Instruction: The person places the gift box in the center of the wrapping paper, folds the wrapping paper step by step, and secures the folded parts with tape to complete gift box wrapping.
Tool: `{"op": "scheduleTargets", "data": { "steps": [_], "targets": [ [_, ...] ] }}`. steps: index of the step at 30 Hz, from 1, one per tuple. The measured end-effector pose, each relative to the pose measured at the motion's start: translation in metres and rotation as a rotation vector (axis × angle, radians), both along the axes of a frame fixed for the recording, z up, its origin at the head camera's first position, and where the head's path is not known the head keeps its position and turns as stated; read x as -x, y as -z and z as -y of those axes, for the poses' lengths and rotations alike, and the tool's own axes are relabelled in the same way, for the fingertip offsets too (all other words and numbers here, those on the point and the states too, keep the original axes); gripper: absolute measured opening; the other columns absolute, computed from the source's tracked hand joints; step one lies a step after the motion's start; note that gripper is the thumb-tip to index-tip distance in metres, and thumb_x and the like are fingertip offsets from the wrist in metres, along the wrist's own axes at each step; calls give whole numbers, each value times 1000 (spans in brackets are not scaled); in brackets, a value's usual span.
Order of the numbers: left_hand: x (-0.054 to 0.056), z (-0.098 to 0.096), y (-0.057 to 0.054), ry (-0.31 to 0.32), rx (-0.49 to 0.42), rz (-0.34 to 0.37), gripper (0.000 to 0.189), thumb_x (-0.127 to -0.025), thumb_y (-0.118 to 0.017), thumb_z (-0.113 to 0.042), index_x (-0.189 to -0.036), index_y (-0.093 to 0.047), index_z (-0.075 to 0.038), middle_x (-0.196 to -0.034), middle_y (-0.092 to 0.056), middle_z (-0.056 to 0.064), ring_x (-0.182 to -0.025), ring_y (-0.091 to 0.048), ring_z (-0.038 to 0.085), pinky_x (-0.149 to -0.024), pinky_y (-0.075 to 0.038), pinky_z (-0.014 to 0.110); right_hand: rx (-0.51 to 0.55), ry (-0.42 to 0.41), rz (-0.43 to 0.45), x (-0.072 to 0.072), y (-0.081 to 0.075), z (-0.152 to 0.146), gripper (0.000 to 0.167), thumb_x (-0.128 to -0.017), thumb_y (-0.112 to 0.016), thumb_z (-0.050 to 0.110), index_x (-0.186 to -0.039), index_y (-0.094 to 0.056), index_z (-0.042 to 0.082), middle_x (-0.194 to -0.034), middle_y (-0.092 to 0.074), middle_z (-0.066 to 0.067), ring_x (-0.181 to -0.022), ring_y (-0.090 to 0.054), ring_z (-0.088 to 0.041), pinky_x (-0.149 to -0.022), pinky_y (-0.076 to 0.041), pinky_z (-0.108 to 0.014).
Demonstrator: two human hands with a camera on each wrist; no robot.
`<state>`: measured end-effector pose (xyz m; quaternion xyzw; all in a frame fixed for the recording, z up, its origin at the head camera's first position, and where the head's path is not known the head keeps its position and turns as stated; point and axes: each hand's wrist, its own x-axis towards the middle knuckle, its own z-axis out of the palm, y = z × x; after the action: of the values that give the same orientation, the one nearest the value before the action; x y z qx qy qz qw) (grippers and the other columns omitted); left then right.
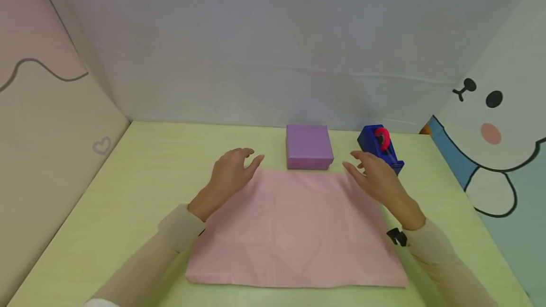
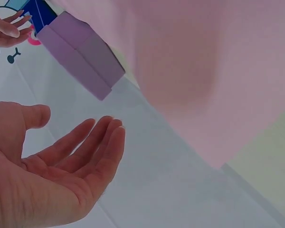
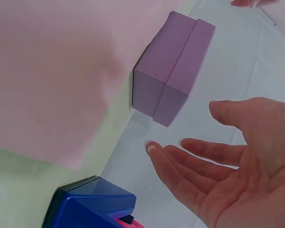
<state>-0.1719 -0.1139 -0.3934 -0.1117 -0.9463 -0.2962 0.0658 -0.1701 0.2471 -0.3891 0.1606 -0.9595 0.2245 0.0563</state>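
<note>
A purple lidded box (image 1: 309, 147) stands near the back of the table, just behind a sheet of pink paper (image 1: 294, 231) spread flat. My left hand (image 1: 232, 169) hovers over the paper's back left corner, fingers loosely bent and holding nothing. Over the back right corner is my right hand (image 1: 375, 176), between the box and a blue tape dispenser (image 1: 377, 146) with a pink-red core. Its fingers are relaxed, with nothing in them. Both wrist views show the palms bare, apart from the box (image 2: 80, 54).
The pale yellow-green table (image 1: 162, 155) meets a white sheet wall (image 1: 273, 60) at the back. Printed panels with cartoon drawings flank it on the left (image 1: 47, 122) and right (image 1: 503, 155). A small orange-brown patch (image 1: 425, 129) shows at the back right corner.
</note>
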Motion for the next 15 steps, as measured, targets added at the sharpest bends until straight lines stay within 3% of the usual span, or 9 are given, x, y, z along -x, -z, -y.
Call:
{"op": "scheduleTargets", "data": {
  "steps": [15],
  "targets": [
    [16,-16,6,25,49,-20,46,-103,-62,-37,-123,-71,3,-117,-73,20,-108,-69,35,-83,-58,48,11,-11,33,12,3,10,46,-104,-62,25,-134,-58,-9,-130,-63,-29,-104,-69,-42,-86,-56,-57]
  ]
}}
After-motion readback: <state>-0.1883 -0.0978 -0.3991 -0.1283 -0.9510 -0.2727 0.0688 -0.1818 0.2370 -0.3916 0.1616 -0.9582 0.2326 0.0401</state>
